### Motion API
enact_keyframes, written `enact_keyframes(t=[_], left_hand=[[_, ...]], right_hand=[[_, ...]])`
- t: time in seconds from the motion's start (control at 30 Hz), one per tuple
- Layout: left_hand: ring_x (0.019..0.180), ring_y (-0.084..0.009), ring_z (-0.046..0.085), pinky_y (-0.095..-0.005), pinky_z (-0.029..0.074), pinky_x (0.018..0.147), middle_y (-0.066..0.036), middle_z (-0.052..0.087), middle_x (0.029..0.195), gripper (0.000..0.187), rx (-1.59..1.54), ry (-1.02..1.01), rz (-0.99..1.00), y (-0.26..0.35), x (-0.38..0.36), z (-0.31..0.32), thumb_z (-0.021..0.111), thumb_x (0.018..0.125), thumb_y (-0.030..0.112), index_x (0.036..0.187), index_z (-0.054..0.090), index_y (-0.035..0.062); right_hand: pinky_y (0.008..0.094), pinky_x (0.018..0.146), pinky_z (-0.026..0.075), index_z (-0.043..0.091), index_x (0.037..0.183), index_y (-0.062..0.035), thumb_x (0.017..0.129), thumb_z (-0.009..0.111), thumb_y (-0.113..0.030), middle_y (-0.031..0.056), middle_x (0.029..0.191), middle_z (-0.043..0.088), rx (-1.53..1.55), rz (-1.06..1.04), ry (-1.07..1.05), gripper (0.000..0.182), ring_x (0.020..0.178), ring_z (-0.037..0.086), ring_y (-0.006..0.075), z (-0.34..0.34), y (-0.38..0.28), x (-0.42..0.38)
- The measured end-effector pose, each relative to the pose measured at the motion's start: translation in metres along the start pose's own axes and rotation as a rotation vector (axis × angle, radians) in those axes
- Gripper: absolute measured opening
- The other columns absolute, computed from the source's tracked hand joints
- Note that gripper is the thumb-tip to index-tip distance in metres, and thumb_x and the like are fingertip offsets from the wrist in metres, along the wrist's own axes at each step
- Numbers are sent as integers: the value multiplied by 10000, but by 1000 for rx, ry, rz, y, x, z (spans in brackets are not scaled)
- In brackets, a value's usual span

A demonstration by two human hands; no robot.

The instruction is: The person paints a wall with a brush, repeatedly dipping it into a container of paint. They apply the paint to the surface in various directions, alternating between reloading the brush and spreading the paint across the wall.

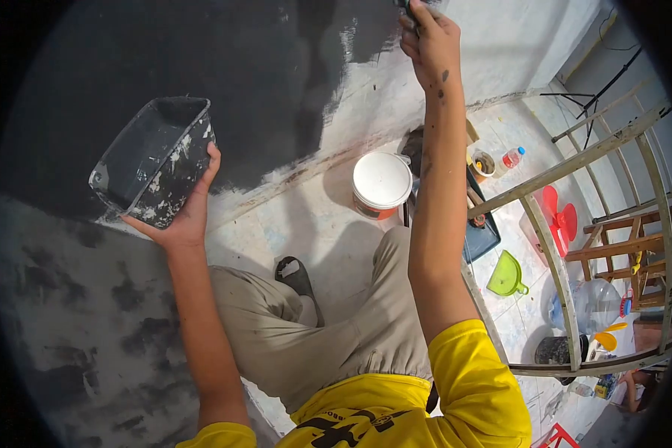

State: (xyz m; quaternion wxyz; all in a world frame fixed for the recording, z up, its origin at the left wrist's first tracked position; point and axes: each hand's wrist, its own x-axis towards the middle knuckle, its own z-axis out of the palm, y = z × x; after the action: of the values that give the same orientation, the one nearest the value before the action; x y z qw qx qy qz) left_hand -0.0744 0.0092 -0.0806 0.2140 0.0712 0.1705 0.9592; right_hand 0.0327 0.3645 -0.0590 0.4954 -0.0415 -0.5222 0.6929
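My left hand (183, 216) grips a dark rectangular tub (153, 160) by its near side. White smears cover the tub's outside, and its open top is tilted. Raised at the top edge of the view, my right hand (431, 45) is closed around a dark object (405, 6), mostly cut off by the frame. Dark spots mark my right wrist. Behind both hands the wall (276, 67) is coated dark grey, with a ragged edge against a whitish part near my right hand.
A white-lidded bucket (382, 179) stands on the tiled floor by the wall. Right of my arm are a dark tray (479, 239), a green dustpan (507, 274), a metal ladder-like frame (567, 183), a red fan-like item (558, 216), a large water bottle (596, 305) and wooden pieces (623, 246).
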Motion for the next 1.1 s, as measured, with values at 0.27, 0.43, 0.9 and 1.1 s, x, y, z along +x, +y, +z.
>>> enact_keyframes(t=[0.27, 0.43, 0.9, 1.1], left_hand=[[1315, -391, 362, -717, 269, 1076, -110, 442, 1394, 1036, -40, -62, 1, -1, -1, -10, 899, 458, 571, 1334, 508, 181], [1318, -390, 367, -708, 275, 1078, -114, 446, 1394, 968, -80, -77, -44, -2, -2, -10, 837, 545, 618, 1337, 508, 167], [1313, -394, 387, -698, 268, 1079, -114, 464, 1393, 761, -137, -108, -54, -1, -4, -1, 657, 711, 574, 1326, 524, 146], [1322, -399, 370, -695, 261, 1085, -129, 448, 1405, 791, -179, -158, -76, -3, -7, -5, 666, 704, 582, 1335, 510, 130]], right_hand=[[257, 417, 289, 650, 800, 0, 964, 613, -251, -24, 594, 510, -427, 262, -34, 302, 455, 420, 77, -13, 187, -94], [327, 456, 419, 647, 740, 52, 937, 601, -214, 70, 581, 570, -633, 572, 178, 334, 483, 536, 149, -42, 286, -198], [289, 419, 350, 578, 843, 109, 958, 521, -134, 88, 678, 563, -396, 220, -57, 275, 491, 501, 144, 108, 17, -21], [327, 454, 365, 596, 806, 27, 968, 521, -175, 89, 650, 556, -360, -138, 23, 269, 475, 476, 168, 101, 52, -24]])
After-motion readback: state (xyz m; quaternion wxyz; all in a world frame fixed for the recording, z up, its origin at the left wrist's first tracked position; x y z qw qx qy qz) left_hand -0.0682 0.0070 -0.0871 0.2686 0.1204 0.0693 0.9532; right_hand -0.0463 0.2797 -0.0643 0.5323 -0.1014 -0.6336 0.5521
